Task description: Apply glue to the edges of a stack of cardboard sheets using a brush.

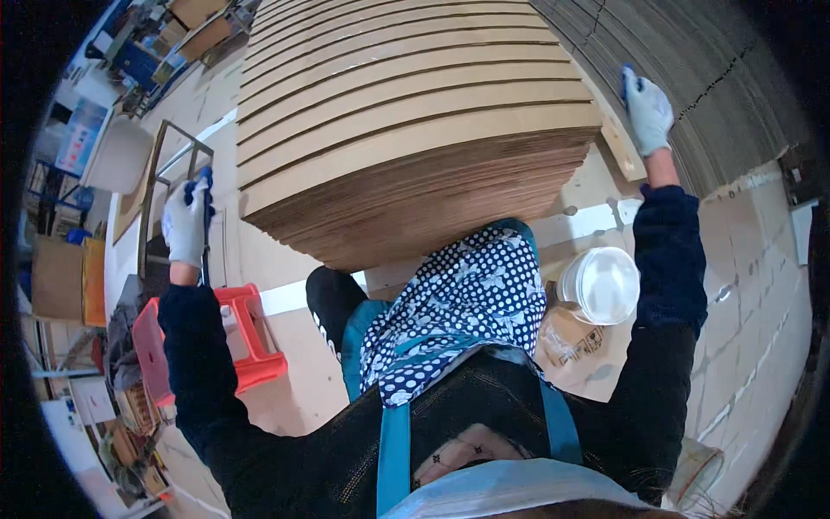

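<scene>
My left hand (pixel 185 223), in a white glove with blue fingers, is held out to the left, overlapping a dark metal frame in view. I cannot tell whether it touches the frame. Its fingers point forward, and nothing shows clearly in them. On the other side my right hand (pixel 648 112), gloved the same way, reaches out with fingers extended beside a pale wooden board (pixel 618 143). No held thing shows there. Between my hands stands a large stack of brown cardboard sheets (pixel 415 143), its top sheets overlapping in steps. My spread arms leave both hands apart from the stack.
A tall block of grey layered sheets (pixel 692 52) rises at the far right. Near my knees stand a white bucket (pixel 609 285) and a flattened brown carton (pixel 566 337). To my left are a red plastic stool (pixel 255 333) and the metal frame (pixel 149 208).
</scene>
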The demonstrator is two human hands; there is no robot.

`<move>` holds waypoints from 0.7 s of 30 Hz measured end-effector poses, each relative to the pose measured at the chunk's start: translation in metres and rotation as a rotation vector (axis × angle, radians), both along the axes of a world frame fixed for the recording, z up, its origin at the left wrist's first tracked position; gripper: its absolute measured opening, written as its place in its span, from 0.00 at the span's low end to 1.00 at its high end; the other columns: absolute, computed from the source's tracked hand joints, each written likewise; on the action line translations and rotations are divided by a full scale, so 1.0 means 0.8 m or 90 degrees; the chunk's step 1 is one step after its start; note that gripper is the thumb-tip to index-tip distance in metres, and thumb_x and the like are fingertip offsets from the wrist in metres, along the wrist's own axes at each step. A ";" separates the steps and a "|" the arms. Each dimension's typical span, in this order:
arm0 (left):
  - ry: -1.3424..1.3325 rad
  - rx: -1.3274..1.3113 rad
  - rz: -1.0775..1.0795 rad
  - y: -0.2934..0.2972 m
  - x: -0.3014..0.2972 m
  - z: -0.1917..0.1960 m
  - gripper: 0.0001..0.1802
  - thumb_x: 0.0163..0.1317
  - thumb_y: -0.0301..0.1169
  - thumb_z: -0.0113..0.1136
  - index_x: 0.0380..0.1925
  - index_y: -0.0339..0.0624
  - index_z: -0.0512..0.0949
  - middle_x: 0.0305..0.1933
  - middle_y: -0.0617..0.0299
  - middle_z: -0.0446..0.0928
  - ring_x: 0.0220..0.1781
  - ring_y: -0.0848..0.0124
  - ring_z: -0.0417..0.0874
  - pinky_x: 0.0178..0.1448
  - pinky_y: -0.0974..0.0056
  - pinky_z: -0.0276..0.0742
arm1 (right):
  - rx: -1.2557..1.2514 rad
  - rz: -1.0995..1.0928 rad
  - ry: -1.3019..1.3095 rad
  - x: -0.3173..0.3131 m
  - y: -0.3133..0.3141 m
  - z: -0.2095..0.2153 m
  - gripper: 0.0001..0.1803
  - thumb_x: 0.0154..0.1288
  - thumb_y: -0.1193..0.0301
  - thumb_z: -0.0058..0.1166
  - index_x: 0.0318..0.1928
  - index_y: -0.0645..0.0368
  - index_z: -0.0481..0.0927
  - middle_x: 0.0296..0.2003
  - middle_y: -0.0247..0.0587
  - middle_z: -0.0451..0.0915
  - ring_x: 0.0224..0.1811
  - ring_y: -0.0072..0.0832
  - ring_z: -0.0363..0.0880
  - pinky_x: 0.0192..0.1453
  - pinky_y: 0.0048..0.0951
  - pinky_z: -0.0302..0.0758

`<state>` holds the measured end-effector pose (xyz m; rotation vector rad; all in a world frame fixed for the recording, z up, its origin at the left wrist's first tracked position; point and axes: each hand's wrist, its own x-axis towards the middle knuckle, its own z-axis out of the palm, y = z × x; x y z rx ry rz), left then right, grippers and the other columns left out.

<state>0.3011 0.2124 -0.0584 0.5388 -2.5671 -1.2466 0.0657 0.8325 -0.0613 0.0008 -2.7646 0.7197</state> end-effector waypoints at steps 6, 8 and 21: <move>-0.207 -0.152 -0.063 0.077 0.005 0.014 0.20 0.65 0.44 0.46 0.30 0.38 0.75 0.17 0.64 0.72 0.13 0.76 0.73 0.16 0.73 0.66 | 0.528 0.298 0.250 0.028 -0.004 -0.041 0.17 0.68 0.59 0.35 0.49 0.48 0.73 0.24 0.48 0.77 0.29 0.42 0.78 0.35 0.40 0.74; -0.250 -0.321 -0.084 0.080 -0.005 0.020 0.20 0.64 0.46 0.47 0.27 0.39 0.76 0.15 0.62 0.73 0.14 0.74 0.74 0.17 0.72 0.68 | 0.523 0.241 0.175 0.026 -0.015 -0.028 0.16 0.68 0.60 0.35 0.50 0.48 0.73 0.24 0.48 0.77 0.29 0.42 0.78 0.34 0.39 0.75; 0.100 0.384 -0.047 0.061 0.017 -0.003 0.15 0.65 0.37 0.46 0.45 0.39 0.69 0.31 0.65 0.74 0.26 0.79 0.74 0.29 0.77 0.70 | -0.352 0.167 0.209 0.011 -0.019 -0.054 0.24 0.65 0.53 0.41 0.34 0.64 0.78 0.25 0.49 0.78 0.28 0.39 0.77 0.34 0.32 0.73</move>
